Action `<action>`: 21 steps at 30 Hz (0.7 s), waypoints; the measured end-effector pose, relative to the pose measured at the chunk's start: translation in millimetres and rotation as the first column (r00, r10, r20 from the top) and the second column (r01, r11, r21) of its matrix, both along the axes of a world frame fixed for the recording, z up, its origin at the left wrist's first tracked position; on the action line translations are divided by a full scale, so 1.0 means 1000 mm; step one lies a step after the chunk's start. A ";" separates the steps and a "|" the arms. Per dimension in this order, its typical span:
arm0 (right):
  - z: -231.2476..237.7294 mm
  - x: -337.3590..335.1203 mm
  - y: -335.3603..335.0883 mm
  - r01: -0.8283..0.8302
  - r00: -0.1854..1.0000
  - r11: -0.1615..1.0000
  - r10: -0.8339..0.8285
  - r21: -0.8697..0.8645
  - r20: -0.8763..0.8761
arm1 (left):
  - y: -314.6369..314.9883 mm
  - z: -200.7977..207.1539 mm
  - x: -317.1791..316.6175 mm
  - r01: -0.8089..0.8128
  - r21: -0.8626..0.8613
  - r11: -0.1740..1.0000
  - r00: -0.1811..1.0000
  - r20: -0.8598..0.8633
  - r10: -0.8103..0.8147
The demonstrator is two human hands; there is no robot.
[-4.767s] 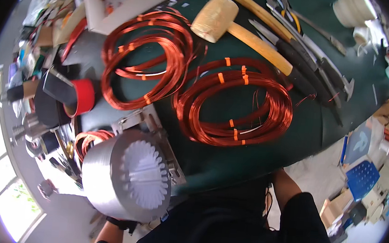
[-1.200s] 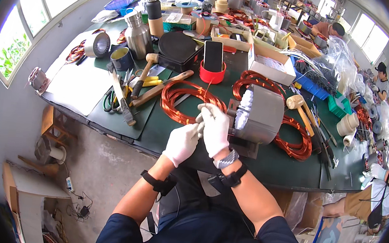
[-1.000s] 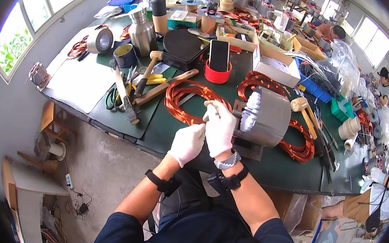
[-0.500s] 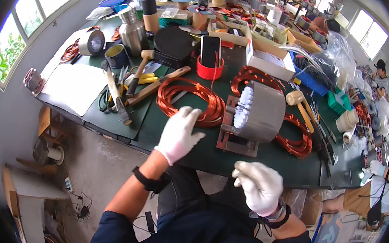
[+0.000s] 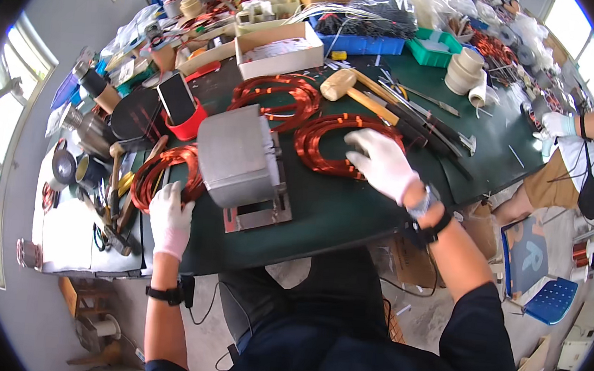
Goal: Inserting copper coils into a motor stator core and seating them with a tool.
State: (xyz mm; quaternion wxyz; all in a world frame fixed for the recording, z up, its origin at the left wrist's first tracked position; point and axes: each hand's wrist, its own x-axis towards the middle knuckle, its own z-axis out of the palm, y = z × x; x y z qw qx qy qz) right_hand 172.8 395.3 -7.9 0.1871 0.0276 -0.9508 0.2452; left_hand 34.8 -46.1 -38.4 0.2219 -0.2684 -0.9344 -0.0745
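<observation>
A grey metal stator core (image 5: pixel 234 157) rests on a slotted metal stand (image 5: pixel 260 218), with white pieces partly visible at its right end. My left hand (image 5: pixel 170 224), in a white glove, has its fingers apart at the front edge of the left coil of red-brown copper wire (image 5: pixel 143 178). My right hand (image 5: pixel 381 166), gloved too, is over the front right of the tied right copper wire coil (image 5: pixel 312 144), fingers apart and slightly bent. I cannot tell whether it touches the wire. Behind the core lies another copper wire coil (image 5: pixel 301 102).
A mallet (image 5: pixel 339 84), files and a caliper (image 5: pixel 466 144) lie behind the right coil. Hammers (image 5: pixel 115 177) and pliers crowd the left. A white box (image 5: pixel 280 50), blue tray (image 5: pixel 366 44) and green tray (image 5: pixel 436 51) stand behind. A co-worker's gloved hand (image 5: pixel 558 125) is at far right.
My view has swung right, so the bench appears further left. My right hand has gone from above my lap to the right coil. The core's white pieces now show on its right instead of its left.
</observation>
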 end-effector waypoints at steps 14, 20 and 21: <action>-0.027 -0.080 0.049 0.040 0.979 0.824 -0.145 0.565 0.142 | 0.114 -0.009 0.100 0.351 0.158 0.923 0.930 0.057 -0.364; -0.001 -0.048 0.044 0.057 0.990 0.901 0.004 0.429 -0.138 | 0.106 -0.011 0.115 0.384 0.173 0.907 0.917 0.049 -0.397; 0.010 -0.036 0.040 0.041 0.962 0.924 0.067 0.380 -0.266 | 0.105 -0.011 0.118 0.388 0.179 0.904 0.913 0.057 -0.403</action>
